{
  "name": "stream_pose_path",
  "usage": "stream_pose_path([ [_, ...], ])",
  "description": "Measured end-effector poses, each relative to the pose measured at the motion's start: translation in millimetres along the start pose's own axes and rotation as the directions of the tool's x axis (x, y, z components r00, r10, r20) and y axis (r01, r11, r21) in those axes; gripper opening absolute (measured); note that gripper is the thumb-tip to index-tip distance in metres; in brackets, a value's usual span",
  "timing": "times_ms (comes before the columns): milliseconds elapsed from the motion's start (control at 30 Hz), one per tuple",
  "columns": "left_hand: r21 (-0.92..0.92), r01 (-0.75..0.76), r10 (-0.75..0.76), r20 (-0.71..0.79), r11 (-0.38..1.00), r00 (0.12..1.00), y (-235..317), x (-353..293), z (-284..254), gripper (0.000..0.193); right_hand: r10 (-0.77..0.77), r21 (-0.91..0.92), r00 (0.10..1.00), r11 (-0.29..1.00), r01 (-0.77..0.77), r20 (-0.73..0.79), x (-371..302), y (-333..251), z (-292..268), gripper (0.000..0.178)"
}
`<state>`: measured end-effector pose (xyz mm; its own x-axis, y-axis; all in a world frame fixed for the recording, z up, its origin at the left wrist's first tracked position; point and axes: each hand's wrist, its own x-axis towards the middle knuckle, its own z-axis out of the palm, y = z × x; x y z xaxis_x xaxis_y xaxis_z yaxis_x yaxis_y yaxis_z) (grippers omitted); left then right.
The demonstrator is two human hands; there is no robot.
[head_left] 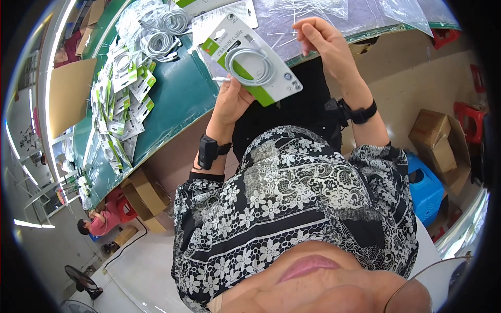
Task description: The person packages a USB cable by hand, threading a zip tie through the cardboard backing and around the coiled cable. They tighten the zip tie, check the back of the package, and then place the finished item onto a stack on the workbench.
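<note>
My left hand [233, 102] grips the lower left edge of a white and green cardboard package [284, 78], held tilted above the table edge. A coiled white cable [267, 68] is fixed on the package's face, and one plug end sticks out beside my thumb. To the right of the package, my right hand [326, 47] is raised with its fingers loosely bent and apart. Nothing shows between them. Just beyond its fingertips, thin white ties [282, 35] lie scattered on the tabletop.
Several carded cables [122, 99] are heaped on the green table [175, 99] at the left. Loose coiled cables [172, 22] lie at the back, near a white card [242, 13]. Cardboard boxes [436, 138] and a blue plastic stool [422, 188] stand at right. Another person [104, 221] sits far left.
</note>
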<state>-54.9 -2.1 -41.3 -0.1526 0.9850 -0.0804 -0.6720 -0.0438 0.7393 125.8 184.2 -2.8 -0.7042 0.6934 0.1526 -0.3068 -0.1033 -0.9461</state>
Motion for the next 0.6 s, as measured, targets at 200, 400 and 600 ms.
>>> stream_pose_path([
  [200, -0.247, 0.063, -0.05, 0.058, 0.967, 0.997, -16, 0, -12, 0.056, -0.354, -0.382, 0.932, 0.853, 0.356, 0.079, -15, -19, 33, 0.015],
  [400, -0.411, 0.168, -0.104, 0.173, 0.896, 0.979, -24, 1, -4, 0.054, -0.449, -0.59, 0.842, 0.607, 0.532, 0.298, -3, -2, 37, 0.015],
  [600, -0.643, 0.233, -0.077, 0.262, 0.729, 0.962, -37, 3, -2, 0.049, -0.373, -0.656, 0.834, 0.517, 0.55, 0.407, 0, 31, 56, 0.018],
])
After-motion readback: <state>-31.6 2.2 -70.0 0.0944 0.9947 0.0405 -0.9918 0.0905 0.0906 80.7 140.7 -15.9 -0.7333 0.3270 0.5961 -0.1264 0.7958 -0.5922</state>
